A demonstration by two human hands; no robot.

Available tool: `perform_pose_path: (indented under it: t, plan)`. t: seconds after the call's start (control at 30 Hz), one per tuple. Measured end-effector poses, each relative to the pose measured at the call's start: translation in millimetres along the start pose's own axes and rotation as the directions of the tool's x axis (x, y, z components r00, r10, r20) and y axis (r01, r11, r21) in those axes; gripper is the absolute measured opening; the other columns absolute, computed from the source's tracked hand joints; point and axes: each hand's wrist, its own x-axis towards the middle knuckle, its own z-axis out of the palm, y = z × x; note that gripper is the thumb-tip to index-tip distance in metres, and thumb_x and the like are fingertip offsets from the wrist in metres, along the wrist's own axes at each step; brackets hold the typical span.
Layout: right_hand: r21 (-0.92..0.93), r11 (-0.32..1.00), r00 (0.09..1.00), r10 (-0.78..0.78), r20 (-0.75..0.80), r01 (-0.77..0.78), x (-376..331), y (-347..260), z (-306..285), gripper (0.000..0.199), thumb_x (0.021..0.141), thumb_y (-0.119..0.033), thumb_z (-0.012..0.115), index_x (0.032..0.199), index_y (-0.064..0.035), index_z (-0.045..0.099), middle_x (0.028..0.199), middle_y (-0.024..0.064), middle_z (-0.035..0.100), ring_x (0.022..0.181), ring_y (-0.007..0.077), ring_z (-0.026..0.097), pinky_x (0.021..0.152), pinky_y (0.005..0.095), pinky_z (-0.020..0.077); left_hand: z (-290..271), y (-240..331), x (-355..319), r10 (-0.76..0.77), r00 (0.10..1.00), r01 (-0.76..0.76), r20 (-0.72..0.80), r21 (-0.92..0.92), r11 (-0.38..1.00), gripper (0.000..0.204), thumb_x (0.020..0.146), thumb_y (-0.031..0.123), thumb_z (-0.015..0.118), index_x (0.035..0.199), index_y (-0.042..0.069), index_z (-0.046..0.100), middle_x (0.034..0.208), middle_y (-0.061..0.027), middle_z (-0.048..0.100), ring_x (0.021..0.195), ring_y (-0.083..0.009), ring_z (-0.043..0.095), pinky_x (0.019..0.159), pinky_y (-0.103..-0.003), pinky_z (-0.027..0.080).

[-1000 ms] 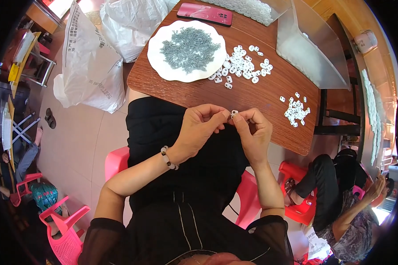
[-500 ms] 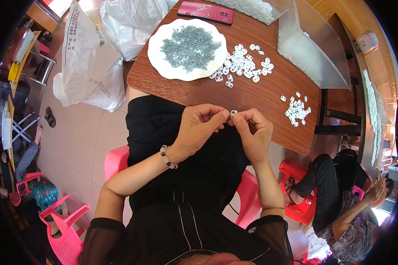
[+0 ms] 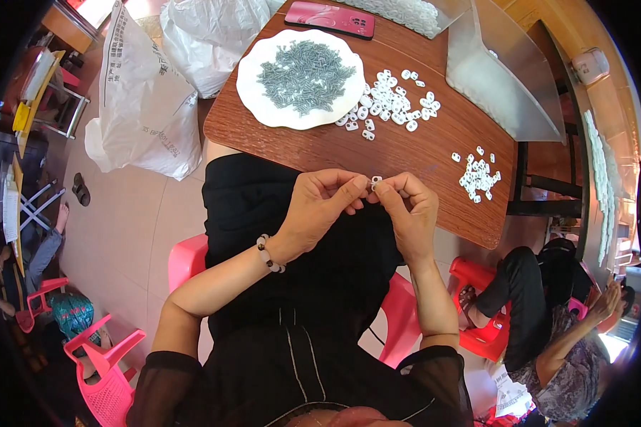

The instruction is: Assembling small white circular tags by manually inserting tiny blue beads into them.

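Just off the table's near edge, my right hand (image 3: 414,213) pinches a small white plastic piece with two holes (image 3: 376,182) between thumb and fingers. My left hand (image 3: 320,210) meets it from the left with its fingertips pressed together; whatever they hold is too small to make out. Beyond my hands a white scalloped plate (image 3: 253,107) carries a heap of small grey screws (image 3: 303,78). Loose white pieces (image 3: 388,99) like the pinched one lie to the plate's right, and a smaller pile (image 3: 479,178) of them sits near the right edge.
The brown wooden table (image 3: 263,148) also bears a pink phone (image 3: 329,19) and a clear plastic bin (image 3: 502,92) of white pieces. White sacks (image 3: 146,107) stand on the floor at left. To the right sits another person (image 3: 563,356), next to a red stool (image 3: 481,334).
Both hands stay together in nearly the same place. My right hand's fingers shift very slightly around the white piece; the piles and plate are as before.
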Motion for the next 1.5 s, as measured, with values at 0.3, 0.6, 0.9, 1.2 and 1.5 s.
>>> perform_pose_path:
  t: [0.3,0.6,0.9,1.2,1.5]
  plan:
    - [0.001,1.0,1.0,0.006,0.001,-0.006,-1.2,1.2,1.3,0.01,0.09,-0.007,0.062,0.084,0.0008,0.063,0.076,0.0036,0.066,0.068,0.004,0.058,0.063,0.0176,0.0444,-1.2,-2.4,2.5,-0.009,0.999,0.01,-0.035,0.028,1.0,0.019,0.088,0.016,0.068,0.096,-0.001,0.069,0.081,-0.0038,0.067,0.067,-0.0061,0.058,0.06,-0.019,0.046]
    - [-0.061,0.998,1.0,-0.005,0.018,0.007,-0.9,2.4,0.0,0.012,0.09,-0.009,0.063,0.083,0.0008,0.064,0.072,0.0025,0.065,0.065,0.003,0.057,0.059,0.0175,0.0432,-2.0,-6.2,3.4,0.075,0.995,-0.065,-0.062,0.148,0.987,0.016,0.087,0.013,0.068,0.093,-0.002,0.071,0.078,-0.0034,0.066,0.064,-0.0051,0.057,0.057,-0.018,0.045]
    - [-0.008,1.0,1.0,-0.012,0.006,0.012,0.6,2.1,1.5,0.012,0.091,-0.009,0.062,0.085,0.001,0.064,0.074,0.002,0.066,0.067,0.0032,0.057,0.061,0.0169,0.0428,-0.9,-5.3,5.3,0.044,0.998,-0.037,-0.053,0.126,0.991,0.018,0.088,0.016,0.067,0.094,-0.002,0.07,0.078,-0.0033,0.067,0.063,-0.0048,0.057,0.057,-0.018,0.045]
    - [-0.004,1.0,1.0,0.021,-0.003,-0.021,0.5,-0.7,-1.6,0.012,0.091,-0.009,0.061,0.084,0.0007,0.063,0.074,0.0026,0.066,0.067,0.0032,0.057,0.061,0.0166,0.042,-4.0,-2.9,1.6,0.028,1.0,-0.027,-0.014,0.068,0.997,0.024,0.093,0.02,0.062,0.098,-0.002,0.069,0.081,-0.0045,0.067,0.068,-0.0069,0.058,0.061,-0.02,0.047]
    - [-0.026,1.0,1.0,0.017,0.004,-0.017,-0.4,-1.3,-0.6,0.012,0.091,-0.008,0.061,0.084,0.0009,0.063,0.074,0.0033,0.066,0.067,0.0033,0.057,0.061,0.0169,0.0425,-7.6,-4.1,-0.9,0.001,0.999,0.002,-0.05,0.054,0.999,0.023,0.091,0.019,0.064,0.098,-0.002,0.069,0.081,-0.0046,0.067,0.068,-0.0074,0.058,0.06,-0.021,0.047]
